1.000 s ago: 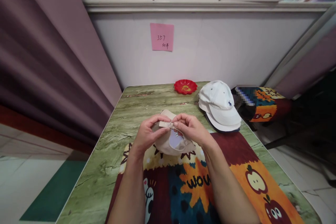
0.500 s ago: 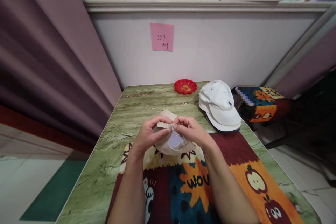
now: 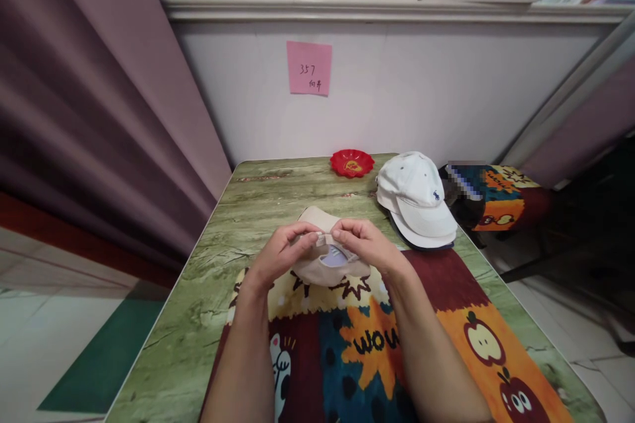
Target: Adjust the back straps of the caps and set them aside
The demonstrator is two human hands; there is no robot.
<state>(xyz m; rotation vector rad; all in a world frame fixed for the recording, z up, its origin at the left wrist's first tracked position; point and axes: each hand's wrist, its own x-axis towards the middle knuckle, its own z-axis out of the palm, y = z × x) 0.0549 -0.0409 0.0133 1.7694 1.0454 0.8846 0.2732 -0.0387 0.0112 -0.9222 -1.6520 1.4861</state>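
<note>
A beige cap (image 3: 331, 273) rests near the upper edge of a colourful patterned cloth (image 3: 367, 350), its back opening and strap facing me and its brim pointing away. My left hand (image 3: 285, 251) pinches the strap from the left, fingers and thumb together. From the right, my right hand (image 3: 364, 243) pinches the same strap. Both sets of fingertips are close together over the opening, and a pale lining shows through it. To the right, a stack of caps (image 3: 419, 195) has a white one on top.
A red scalloped dish (image 3: 352, 163) sits at the back of the green wood-patterned table (image 3: 278, 192). Behind it, a pink note (image 3: 309, 69) is stuck on the white wall. A cloth-covered stool (image 3: 506, 201) stands beyond the right edge.
The loose strap end that stuck out by my left fingers no longer shows. The cap's back has tilted, and its opening looks smaller. Both hands keep hold of the strap.
</note>
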